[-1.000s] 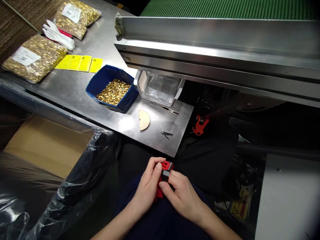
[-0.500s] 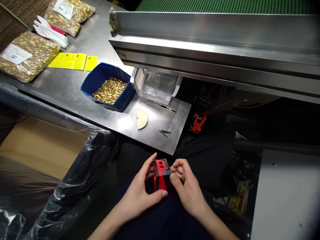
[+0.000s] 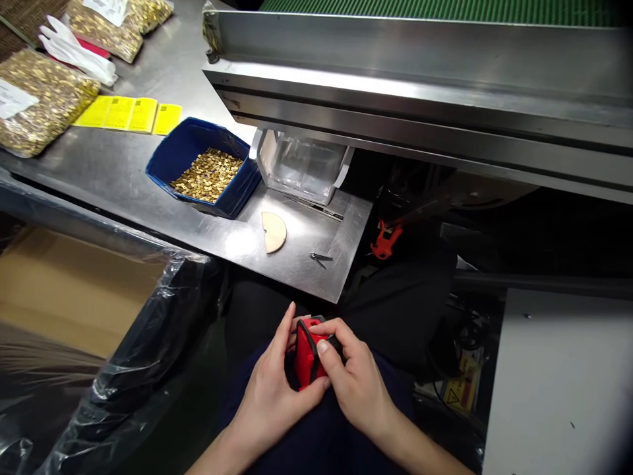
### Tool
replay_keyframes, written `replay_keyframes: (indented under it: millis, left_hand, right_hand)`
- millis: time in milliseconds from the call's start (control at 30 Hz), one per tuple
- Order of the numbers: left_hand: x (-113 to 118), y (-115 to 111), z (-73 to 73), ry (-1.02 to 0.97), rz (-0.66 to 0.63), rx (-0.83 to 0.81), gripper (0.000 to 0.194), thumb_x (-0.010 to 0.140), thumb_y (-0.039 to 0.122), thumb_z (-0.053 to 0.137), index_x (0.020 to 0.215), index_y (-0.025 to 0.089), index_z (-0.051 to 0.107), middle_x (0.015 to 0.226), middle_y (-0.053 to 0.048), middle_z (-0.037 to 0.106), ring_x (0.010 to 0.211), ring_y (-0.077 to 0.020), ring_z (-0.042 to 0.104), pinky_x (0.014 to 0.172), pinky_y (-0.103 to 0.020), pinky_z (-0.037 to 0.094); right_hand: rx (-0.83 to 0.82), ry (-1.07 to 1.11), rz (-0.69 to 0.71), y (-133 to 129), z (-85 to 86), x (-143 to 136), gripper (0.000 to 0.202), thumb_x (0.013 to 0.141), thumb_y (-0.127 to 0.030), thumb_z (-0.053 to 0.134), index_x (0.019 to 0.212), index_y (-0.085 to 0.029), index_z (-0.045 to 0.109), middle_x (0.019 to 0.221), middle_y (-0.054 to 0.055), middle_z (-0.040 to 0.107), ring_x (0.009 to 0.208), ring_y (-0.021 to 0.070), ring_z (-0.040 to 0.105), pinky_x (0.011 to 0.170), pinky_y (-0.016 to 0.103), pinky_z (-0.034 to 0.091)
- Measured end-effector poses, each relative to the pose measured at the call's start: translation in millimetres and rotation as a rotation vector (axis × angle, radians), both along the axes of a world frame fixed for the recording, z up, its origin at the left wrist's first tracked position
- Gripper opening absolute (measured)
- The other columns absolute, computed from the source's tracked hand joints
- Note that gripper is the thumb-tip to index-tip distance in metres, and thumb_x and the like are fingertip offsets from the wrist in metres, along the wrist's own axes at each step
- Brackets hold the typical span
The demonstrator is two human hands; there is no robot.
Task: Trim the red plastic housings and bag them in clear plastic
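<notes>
A small red and black plastic housing [image 3: 305,356] is held up over my lap, just in front of the metal table's corner. My left hand [image 3: 274,373] wraps it from the left, thumb along its near side and fingers behind. From the right, my right hand [image 3: 353,379] pinches its upper edge with thumb and forefinger; anything small between those fingertips is hidden. On the table beyond lie nail clippers [image 3: 320,258], a pale half-round disc [image 3: 273,232] and a thin dark pen-like tool [image 3: 316,208].
A blue bin [image 3: 237,191] of small brass parts stands beside a clear-fronted bin [image 3: 301,171]. Bags of brass parts [image 3: 44,99], white gloves [image 3: 76,53] and yellow labels [image 3: 116,113] lie at left. A metal conveyor frame [image 3: 395,92] crosses above; a plastic-lined carton [image 3: 74,284] is lower left.
My right hand has come in from the right side and now presses on the housing's top edge. The housing has turned, showing more of its red face. The view has shifted slightly.
</notes>
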State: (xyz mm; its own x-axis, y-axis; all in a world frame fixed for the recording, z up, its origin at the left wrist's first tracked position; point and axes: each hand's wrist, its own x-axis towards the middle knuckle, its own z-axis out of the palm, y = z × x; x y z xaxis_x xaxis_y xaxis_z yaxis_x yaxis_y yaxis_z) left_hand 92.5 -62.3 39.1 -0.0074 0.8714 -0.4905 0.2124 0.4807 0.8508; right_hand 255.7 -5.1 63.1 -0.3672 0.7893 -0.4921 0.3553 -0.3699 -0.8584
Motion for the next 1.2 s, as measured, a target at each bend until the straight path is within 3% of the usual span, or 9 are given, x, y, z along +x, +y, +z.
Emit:
replay_keyframes:
  millis: [200,333,467,567,667,767,867,1000,1200]
  left_hand:
    - [3,1,2.5,0.106,-0.026,0.014,0.118,0.079,0.040,0.084,0.166,0.043,0.005,0.153,-0.009,0.057,0.134,-0.0390,0.060,0.113,-0.058,0.050]
    - [2,1,-1.0,0.078,-0.020,-0.003,0.119,0.076,0.035,0.086,0.166,0.042,0.008,0.152,-0.008,0.058,0.136,-0.0368,0.059,0.117,-0.059,0.045]
    - [-2,3,-5.4,-0.085,0.066,-0.121,0.111,0.078,0.038,0.084,0.166,0.030,0.017,0.156,-0.014,0.051,0.137,-0.0341,0.058,0.120,-0.054,0.042]
    - [-7,7,-5.6,-0.222,0.121,-0.190,0.110,0.077,0.041,0.086,0.164,0.024,0.020,0.156,-0.017,0.049,0.136,-0.0327,0.059,0.120,-0.049,0.043]
    - [-9,15,-6.2,-0.380,0.146,-0.219,0.092,0.082,0.041,0.084,0.157,0.026,0.033,0.149,-0.013,0.057,0.131,-0.0276,0.062,0.116,-0.041,0.046]
    - [-10,24,-11.7,-0.485,0.200,-0.317,0.066,0.087,0.045,0.079,0.143,0.026,0.048,0.127,-0.007,0.067,0.103,-0.0205,0.070,0.089,-0.031,0.056]
    - [-10,32,-19.8,-0.494,0.271,-0.420,0.046,0.091,0.050,0.074,0.123,0.021,0.060,0.098,-0.001,0.069,0.079,-0.0139,0.064,0.070,-0.025,0.051]
    - [-12,37,-23.2,-0.517,0.295,-0.494,0.041,0.095,0.055,0.066,0.114,0.019,0.063,0.086,-0.001,0.069,0.077,-0.0146,0.065,0.071,-0.025,0.049]
    - [-17,35,-20.5,-0.559,0.312,-0.494,0.048,0.094,0.057,0.067,0.126,0.021,0.060,0.098,-0.004,0.072,0.087,-0.0205,0.070,0.080,-0.032,0.052]
  right_hand:
    - [-0.021,-0.045,-0.080,2,-2.4,-2,0.024,0.105,-0.044,0.054,0.105,-0.025,0.069,0.096,0.002,0.077,0.085,0.0201,0.071,0.074,0.028,0.051]
    - [-0.046,-0.027,-0.093,9,-5.0,0,0.039,0.106,-0.054,0.049,0.097,-0.023,0.071,0.092,0.003,0.076,0.083,0.0204,0.072,0.074,0.028,0.053]
    - [-0.011,0.063,-0.071,11,-7.0,4,0.046,0.110,-0.055,0.037,0.115,-0.025,0.072,0.117,0.006,0.075,0.109,0.0232,0.070,0.095,0.031,0.053]
    - [-0.069,0.062,-0.064,6,-6.3,9,0.039,0.110,-0.053,0.041,0.132,-0.028,0.060,0.110,0.003,0.074,0.103,0.0205,0.070,0.095,0.031,0.053]
    - [-0.144,0.007,-0.032,4,-7.7,15,0.034,0.108,-0.052,0.049,0.129,-0.027,0.056,0.092,-0.001,0.071,0.084,0.0173,0.068,0.080,0.028,0.053]
    - [-0.241,0.072,0.149,12,-17.3,18,0.034,0.105,-0.052,0.055,0.100,-0.021,0.067,0.086,0.001,0.071,0.081,0.0172,0.067,0.075,0.027,0.050]
    - [-0.411,0.279,0.166,23,-34.9,12,0.044,0.103,-0.054,0.056,0.087,-0.016,0.071,0.080,0.003,0.072,0.076,0.0154,0.065,0.074,0.027,0.050]
    - [-0.499,0.343,0.082,29,-53.2,0,0.046,0.100,-0.056,0.060,0.085,-0.014,0.069,0.077,0.004,0.071,0.066,0.0115,0.060,0.065,0.023,0.045]
    - [-0.512,0.374,0.036,32,-51.3,0,0.037,0.097,-0.052,0.069,0.094,-0.015,0.069,0.080,0.002,0.071,0.074,0.0126,0.064,0.072,0.024,0.049]
